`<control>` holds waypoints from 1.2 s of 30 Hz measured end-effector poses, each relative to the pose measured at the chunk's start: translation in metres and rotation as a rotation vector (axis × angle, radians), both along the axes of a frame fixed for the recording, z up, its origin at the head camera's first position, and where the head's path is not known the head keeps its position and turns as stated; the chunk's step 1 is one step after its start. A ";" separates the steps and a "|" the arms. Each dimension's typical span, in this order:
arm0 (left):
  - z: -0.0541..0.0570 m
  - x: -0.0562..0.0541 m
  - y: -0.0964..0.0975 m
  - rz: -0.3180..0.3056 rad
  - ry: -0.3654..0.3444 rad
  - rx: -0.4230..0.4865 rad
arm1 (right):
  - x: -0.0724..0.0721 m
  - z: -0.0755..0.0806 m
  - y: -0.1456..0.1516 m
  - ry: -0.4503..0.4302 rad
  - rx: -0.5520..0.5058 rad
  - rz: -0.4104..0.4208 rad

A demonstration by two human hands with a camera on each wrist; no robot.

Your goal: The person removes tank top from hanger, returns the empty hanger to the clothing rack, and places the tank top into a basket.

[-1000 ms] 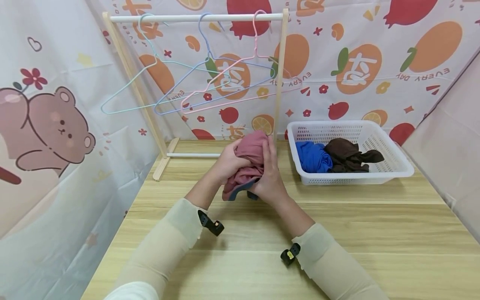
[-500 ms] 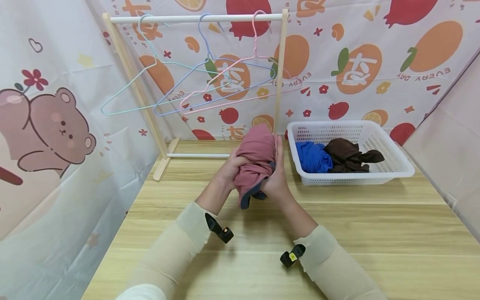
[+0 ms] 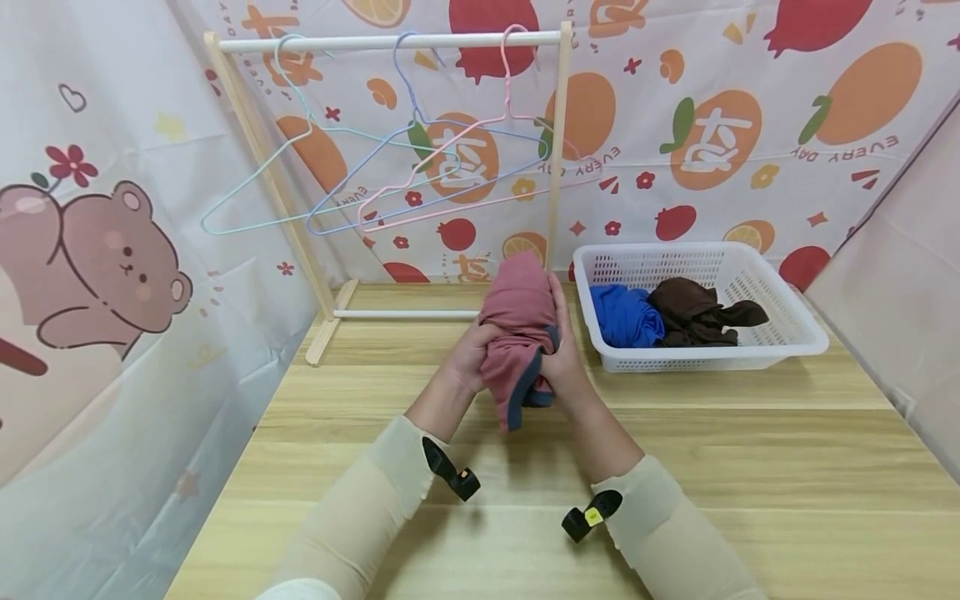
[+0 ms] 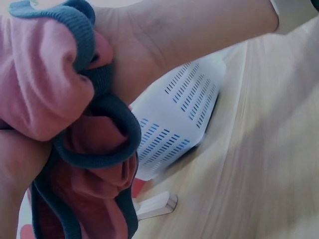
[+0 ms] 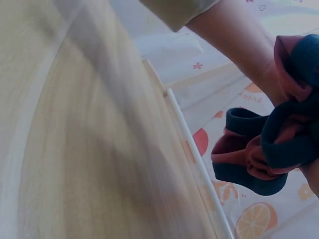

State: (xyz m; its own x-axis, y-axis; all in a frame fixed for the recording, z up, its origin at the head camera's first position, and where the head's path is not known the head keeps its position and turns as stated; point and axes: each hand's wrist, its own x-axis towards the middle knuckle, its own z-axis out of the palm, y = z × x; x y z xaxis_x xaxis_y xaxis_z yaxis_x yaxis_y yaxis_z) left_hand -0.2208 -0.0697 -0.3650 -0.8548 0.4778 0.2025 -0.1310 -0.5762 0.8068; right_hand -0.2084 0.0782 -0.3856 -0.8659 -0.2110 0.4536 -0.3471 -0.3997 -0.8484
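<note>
A bunched pink garment (image 3: 519, 298) with blue-grey ribbed edging is held up over the table between both hands. My left hand (image 3: 469, 357) grips its left side, with the thumb on the cloth. My right hand (image 3: 567, 360) holds it from the right, its fingers reaching up along that side. One edged end hangs down below the hands. In the left wrist view, folds of the garment (image 4: 102, 164) with curled ribbed bands hang beside the wrist. The right wrist view also shows these looped bands on the garment (image 5: 259, 149). What kind of garment it is cannot be told.
A wooden rack (image 3: 558, 150) stands behind the hands, bearing a teal hanger (image 3: 258, 171), a blue hanger (image 3: 352, 171) and a pink hanger (image 3: 450, 142). At the right, a white basket (image 3: 712, 360) contains blue cloth (image 3: 626, 317) and dark brown cloth (image 3: 690, 312).
Both hands have shifted slightly right with the garment, and the left hand has also come nearer the body. The bundle has turned, and its blue-edged end hangs lower. Rack and basket stay put.
</note>
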 end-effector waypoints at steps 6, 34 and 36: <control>0.001 0.000 0.005 0.097 0.058 -0.141 | 0.000 0.001 0.005 -0.069 -0.039 0.028; -0.003 0.014 0.020 0.534 0.546 -0.586 | 0.000 0.003 0.009 0.060 0.209 -0.443; 0.001 0.019 0.023 0.545 0.577 -0.625 | 0.000 0.002 0.008 0.118 0.255 -0.519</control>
